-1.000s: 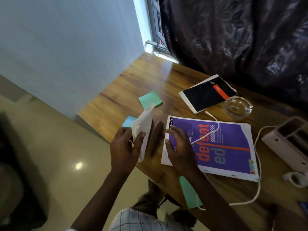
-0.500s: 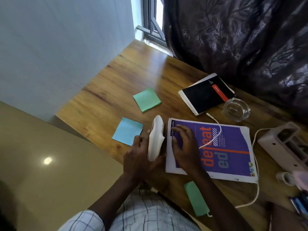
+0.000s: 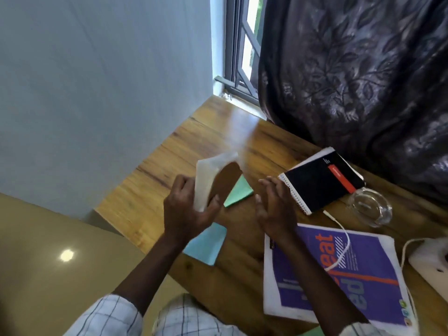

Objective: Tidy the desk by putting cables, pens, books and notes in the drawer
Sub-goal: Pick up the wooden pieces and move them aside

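Observation:
My left hand (image 3: 186, 214) grips a small book (image 3: 206, 180) with white pages and a brown cover, held tilted above the wooden desk (image 3: 194, 146). My right hand (image 3: 274, 207) hovers beside it with loose fingers, holding nothing, just left of a black spiral notebook (image 3: 320, 183). A green sticky note (image 3: 238, 194) lies partly behind the held book. A blue sticky note (image 3: 206, 246) sits by the desk's front edge. A purple book (image 3: 339, 275) lies at the right with a white cable (image 3: 345, 241) across it. No drawer is in view.
A glass ashtray (image 3: 369, 207) stands right of the black notebook. A white organiser (image 3: 431, 263) sits at the right edge. A dark curtain (image 3: 351, 69) hangs behind the desk, with a window (image 3: 242, 57) and a pale wall to the left.
My left hand has lifted the small book up from the desk's front edge. My right hand has come off the purple book and moved up beside the black notebook.

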